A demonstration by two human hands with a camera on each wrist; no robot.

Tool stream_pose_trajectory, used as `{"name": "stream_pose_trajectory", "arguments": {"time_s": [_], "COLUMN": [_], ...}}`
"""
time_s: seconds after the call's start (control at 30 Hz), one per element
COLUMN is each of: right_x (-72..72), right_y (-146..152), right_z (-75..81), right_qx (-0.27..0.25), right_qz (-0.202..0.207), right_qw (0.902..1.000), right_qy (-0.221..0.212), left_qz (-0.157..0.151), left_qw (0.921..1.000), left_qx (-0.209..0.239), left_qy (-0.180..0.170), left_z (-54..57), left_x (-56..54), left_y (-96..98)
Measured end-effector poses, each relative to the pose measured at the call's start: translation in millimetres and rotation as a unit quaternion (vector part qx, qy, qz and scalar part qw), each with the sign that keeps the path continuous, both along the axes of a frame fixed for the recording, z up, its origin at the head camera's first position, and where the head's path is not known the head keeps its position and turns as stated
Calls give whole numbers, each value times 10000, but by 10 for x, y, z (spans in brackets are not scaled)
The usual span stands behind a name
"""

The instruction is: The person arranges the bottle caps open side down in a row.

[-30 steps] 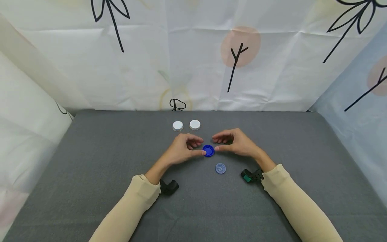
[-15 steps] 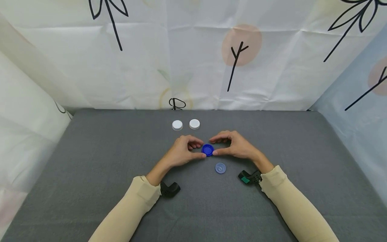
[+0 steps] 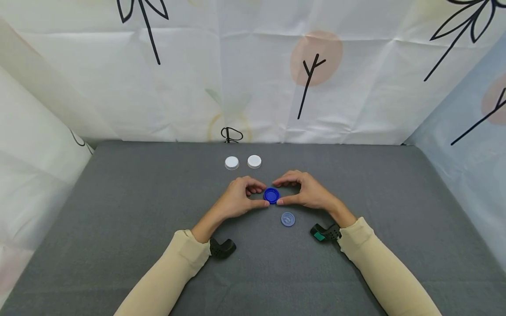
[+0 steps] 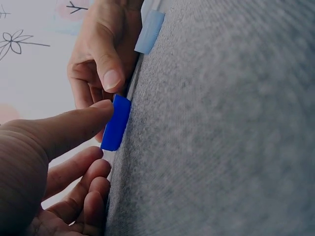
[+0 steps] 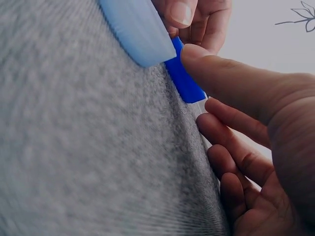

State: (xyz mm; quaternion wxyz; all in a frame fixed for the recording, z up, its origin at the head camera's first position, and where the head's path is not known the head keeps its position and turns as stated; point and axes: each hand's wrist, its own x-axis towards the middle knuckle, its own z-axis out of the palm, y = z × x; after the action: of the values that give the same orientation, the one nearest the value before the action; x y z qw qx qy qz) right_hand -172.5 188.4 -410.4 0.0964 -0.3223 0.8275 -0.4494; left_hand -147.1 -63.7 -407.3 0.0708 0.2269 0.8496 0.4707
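A dark blue bottle cap (image 3: 271, 195) lies on the grey cloth between my two hands, its hollow side up. My left hand (image 3: 241, 196) holds it from the left, the thumb at the near edge and the index fingertip by the far edge. From the right, my right hand (image 3: 310, 190) holds the same cap in the same way, with thumb near and index finger far. In the left wrist view the blue cap (image 4: 116, 123) shows side-on against the thumb tip. A paler blue cap (image 3: 287, 219) lies closer to me, touched by neither hand.
Two white caps (image 3: 254, 161) lie side by side beyond the hands, toward the back of the grey table (image 3: 138, 210). A printed white cloth (image 3: 261, 87) hangs behind the table and along its sides. Each wrist carries a black camera mount (image 3: 222, 248).
My right hand has moved slightly left, and its thumb has come up to the dark blue cap. The left thumb has slipped down from the cap's rim to its near edge.
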Motion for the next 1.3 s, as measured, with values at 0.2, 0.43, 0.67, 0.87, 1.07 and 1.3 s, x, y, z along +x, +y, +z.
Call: {"name": "stream_pose_trajectory", "arguments": {"time_s": [0.2, 0.43, 0.67, 0.87, 1.07, 1.3], "right_x": [11, 18, 32, 29, 36, 37], "right_y": [-8, -19, -24, -28, -29, -30], "right_z": [-5, 2, 3, -6, 5, 26], "right_qx": [25, 83, 158, 206, 218, 285], "right_qz": [-37, -55, -71, -57, -79, -88], "right_qw": [10000, 9999, 9998, 9996, 9996, 9994], "right_qy": [-22, 46, 95, 182, 186, 172], "left_qz": [77, 115, 121, 127, 130, 117], "left_qw": [9999, 9998, 9997, 9997, 9996, 9995], "left_qx": [37, 69, 34, 25, 25, 29], "left_qy": [63, 129, 188, 231, 236, 282], "left_z": [-7, -2, -22, -32, -33, -10], "left_x": [5, 8, 14, 17, 20, 32], "left_y": [16, 25, 24, 20, 18, 24]}}
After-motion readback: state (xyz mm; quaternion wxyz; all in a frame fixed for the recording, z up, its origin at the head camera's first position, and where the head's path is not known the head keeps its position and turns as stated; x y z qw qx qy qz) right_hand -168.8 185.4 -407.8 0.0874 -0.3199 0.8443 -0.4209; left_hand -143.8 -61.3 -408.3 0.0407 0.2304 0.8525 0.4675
